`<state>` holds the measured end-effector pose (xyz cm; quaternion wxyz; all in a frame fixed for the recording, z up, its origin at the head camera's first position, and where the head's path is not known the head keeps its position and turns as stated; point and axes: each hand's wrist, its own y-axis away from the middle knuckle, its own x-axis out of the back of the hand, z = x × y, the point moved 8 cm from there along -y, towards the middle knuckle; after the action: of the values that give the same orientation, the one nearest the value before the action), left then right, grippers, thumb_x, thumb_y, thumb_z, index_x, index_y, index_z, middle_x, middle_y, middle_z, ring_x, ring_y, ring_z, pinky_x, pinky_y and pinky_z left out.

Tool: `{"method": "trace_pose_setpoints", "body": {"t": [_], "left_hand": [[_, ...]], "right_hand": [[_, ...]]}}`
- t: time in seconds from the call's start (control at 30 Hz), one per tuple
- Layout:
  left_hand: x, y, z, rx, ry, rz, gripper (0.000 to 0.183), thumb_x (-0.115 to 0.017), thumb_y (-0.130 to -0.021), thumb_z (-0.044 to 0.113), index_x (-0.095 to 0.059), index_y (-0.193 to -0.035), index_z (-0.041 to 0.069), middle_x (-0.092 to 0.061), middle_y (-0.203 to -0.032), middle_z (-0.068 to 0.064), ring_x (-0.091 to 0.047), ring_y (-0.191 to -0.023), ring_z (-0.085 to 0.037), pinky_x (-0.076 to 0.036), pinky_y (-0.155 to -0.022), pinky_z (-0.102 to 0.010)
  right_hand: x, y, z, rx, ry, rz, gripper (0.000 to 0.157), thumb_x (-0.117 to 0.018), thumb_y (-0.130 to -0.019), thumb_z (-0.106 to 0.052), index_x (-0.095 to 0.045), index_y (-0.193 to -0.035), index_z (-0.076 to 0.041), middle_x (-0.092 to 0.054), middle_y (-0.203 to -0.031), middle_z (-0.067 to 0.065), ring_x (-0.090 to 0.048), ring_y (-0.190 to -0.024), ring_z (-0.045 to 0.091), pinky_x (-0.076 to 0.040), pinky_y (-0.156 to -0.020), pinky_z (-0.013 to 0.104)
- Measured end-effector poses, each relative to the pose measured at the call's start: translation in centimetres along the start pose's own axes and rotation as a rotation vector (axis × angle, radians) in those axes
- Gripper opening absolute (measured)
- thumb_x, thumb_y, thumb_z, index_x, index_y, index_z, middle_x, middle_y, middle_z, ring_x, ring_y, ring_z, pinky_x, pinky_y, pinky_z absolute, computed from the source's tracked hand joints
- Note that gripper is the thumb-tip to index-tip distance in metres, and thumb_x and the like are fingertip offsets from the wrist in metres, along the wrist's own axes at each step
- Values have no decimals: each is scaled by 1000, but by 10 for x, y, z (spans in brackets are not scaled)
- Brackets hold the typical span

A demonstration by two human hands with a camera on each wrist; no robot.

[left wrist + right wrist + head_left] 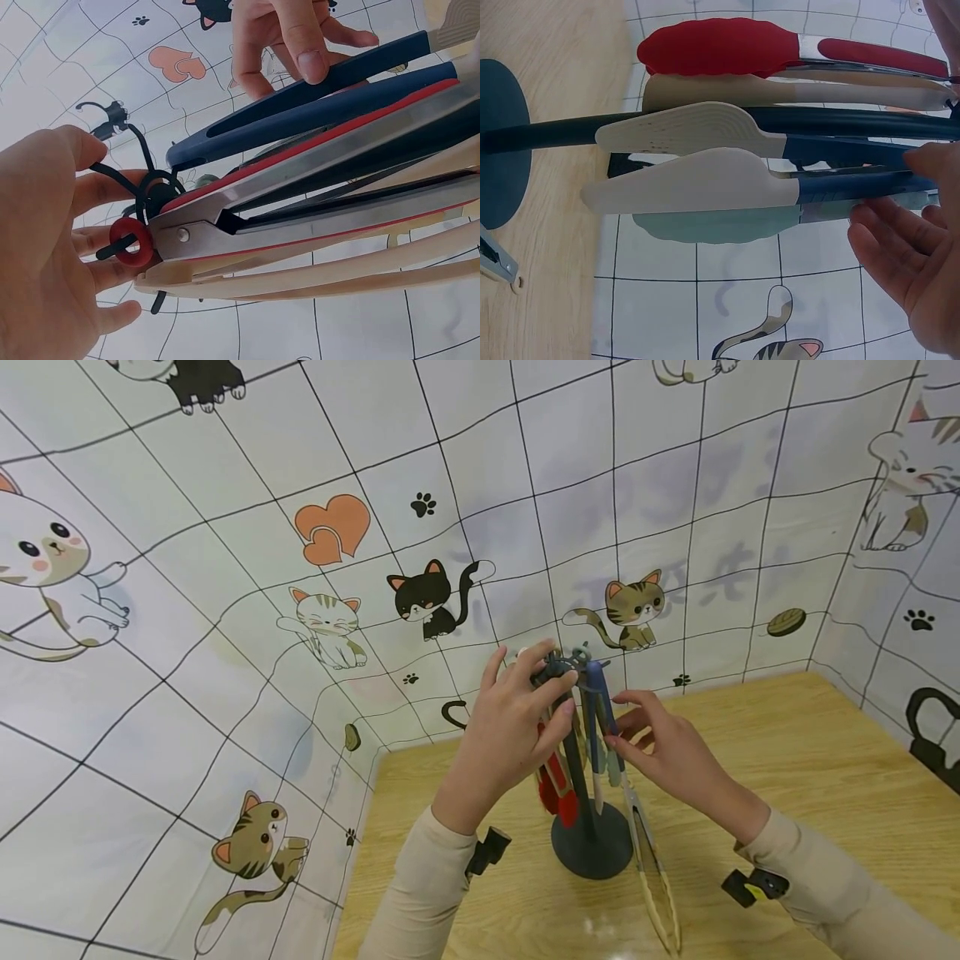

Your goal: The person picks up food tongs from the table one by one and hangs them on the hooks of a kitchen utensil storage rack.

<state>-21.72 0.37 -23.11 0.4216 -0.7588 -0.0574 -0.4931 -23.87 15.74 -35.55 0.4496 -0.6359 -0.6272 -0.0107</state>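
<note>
A dark utensil stand (592, 847) with a round base stands upright on the table, kitchen tongs hanging from its hooks. My left hand (506, 727) holds the top of the stand, its fingers around the hooks. The right hand (671, 752) pinches the handle of blue tongs (859, 184) between thumb and fingers. Those tongs hang head down, with two flat cream heads. Red tongs (720, 46), beige tongs (322, 283) and pale green tongs (720, 227) hang around them.
Another pair of tongs (651, 860), metal with pale tips, lies on the wooden table (750, 760) in front of the stand's base. A wall cloth (495, 510) with a grid and cartoon cats hangs behind and at both sides. A black curved handle (930, 710) shows at the right.
</note>
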Motion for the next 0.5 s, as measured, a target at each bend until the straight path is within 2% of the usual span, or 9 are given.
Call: {"method": "trace_pose_setpoints", "body": {"t": [0.23, 0.5], "left_hand": [[-1, 1, 0, 15, 20, -5, 37, -37, -99, 36, -65, -120, 26, -45, -144, -3, -44, -134, -15, -17, -119, -52], [0, 1, 1, -6, -2, 12, 36, -38, -99, 37, -64, -121, 26, -47, -142, -5, -45, -133, -16, -17, -117, -56]], "right_hand": [[0, 5, 5, -15, 18, -5, 53, -68, -87, -21, -42, -132, -12, -71, -93, -3, -64, -76, 5, -54, -62, 26], [-5, 22, 21, -91, -2, -42, 54, -66, -88, -25, -40, -135, -19, -70, -94, -5, -63, -76, 3, -51, -62, 21]]}}
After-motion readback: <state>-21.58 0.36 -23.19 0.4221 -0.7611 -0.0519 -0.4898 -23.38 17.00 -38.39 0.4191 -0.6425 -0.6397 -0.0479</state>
